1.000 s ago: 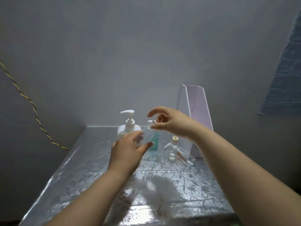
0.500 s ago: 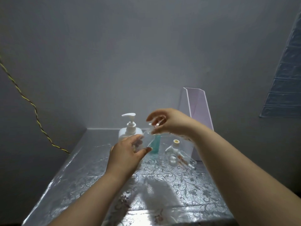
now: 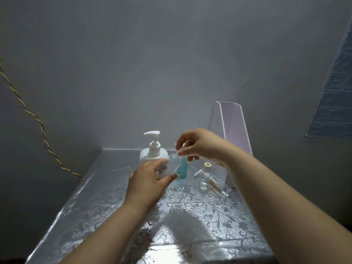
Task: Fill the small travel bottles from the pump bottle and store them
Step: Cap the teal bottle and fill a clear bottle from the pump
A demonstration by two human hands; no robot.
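Lifted a little clear of the bottle's neck since a second ago: right-hand fingers, pinched together on something small and pale, probably the cap, though too blurred to be sure. Tilted further toward the middle of the frame, the clear travel bottle, clamped between thumb and fingers of the left hand, mouth pointing up and right beneath the right hand. Reads as uncapping done or nearly so, filling not yet begun. Just behind, left of centre, the white pump bottle, untouched. Beside it a teal bottle, then more small clear bottles on the patterned table, and a pale stand at the wall.
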